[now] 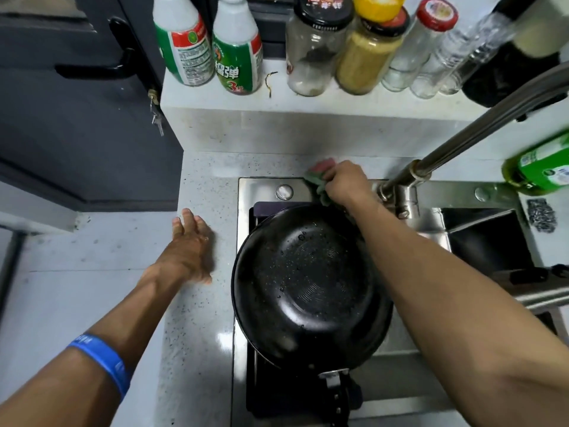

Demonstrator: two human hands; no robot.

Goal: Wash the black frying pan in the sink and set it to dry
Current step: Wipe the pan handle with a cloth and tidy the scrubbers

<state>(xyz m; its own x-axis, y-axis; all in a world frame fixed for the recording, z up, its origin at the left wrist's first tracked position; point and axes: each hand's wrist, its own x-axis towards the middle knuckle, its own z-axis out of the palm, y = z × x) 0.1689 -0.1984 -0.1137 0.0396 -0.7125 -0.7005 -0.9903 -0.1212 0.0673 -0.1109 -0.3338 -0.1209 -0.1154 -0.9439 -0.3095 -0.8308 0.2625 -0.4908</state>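
Door (77, 118), upper left of frame: dark grey, black lever handle, keys hanging from its lock.

Wristband (101, 362), lower left: blue, on the left forearm.

Left hand (191, 251), left of centre: open, fingers spread, palm down over the speckled pale surface (197, 334), just beside the sink's left edge. Holds nothing; whether it touches the surface cannot be told.

Spray bottles (209, 47), top, left of centre: two, white with green and red labels, upright side by side on the ledge (277, 106) behind the sink.

Sink (264, 189), centre: stainless steel, round cap on its back rim.

Frying pan (308, 282), centre: black, inside the sink basin, open side up, water drops on the inner face. Handle (337, 396) points toward the bottom edge of frame. Neither hand touches it.

Jars (345, 47), top centre to top right: a row on the ledge; one clear with black lid, one with yellow contents, clear ones with red lids beyond.

Sponge (320, 177), above the pan: green and pink, at the back rim of the sink.

Right hand (345, 183), centre right: closed, gripping the sponge, forearm crossing above the pan's right rim.

Tap (462, 131), right: metal spout rising diagonally toward the upper right from a base just beside the right hand.

Green bottle (538, 164), right edge: blurred, on the surface behind the sink.

Steel scourer (542, 215), right edge: grey, below the green bottle.
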